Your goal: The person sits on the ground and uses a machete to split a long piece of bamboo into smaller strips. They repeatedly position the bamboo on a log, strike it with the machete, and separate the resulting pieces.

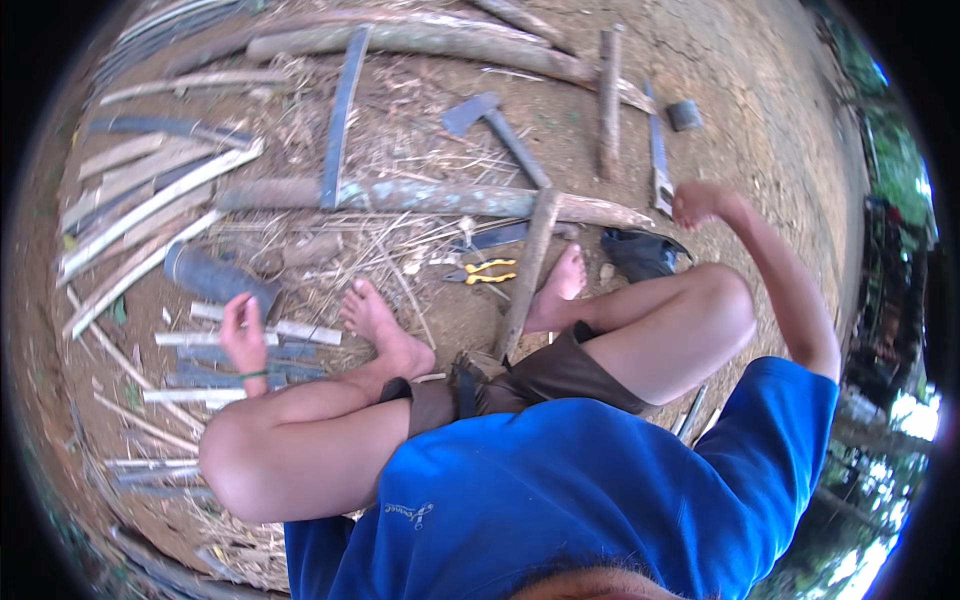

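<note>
My left hand (243, 345), with a green band at its wrist, is raised by my left knee, fingers partly bent and apart. Nothing shows in it. Its fingertips overlap the end of a dark grey cylinder (208, 278); I cannot tell whether they touch. On the right, my right hand (697, 204) is closed, its fingers curled beside the handle of a saw (658, 145). Whether anything is inside the fingers is hidden. Between my bare feet lie yellow-handled pliers (482, 271). A hatchet (505, 135) lies farther off, its handle reaching a log (440, 197).
An upright stick (528, 275) stands between my legs. Split strips (150, 210) lie in piles at the left. A long flat strip (345, 115) crosses the log. A black bag (643, 253) sits by my right knee, and a short dark cylinder (685, 115) beyond the saw.
</note>
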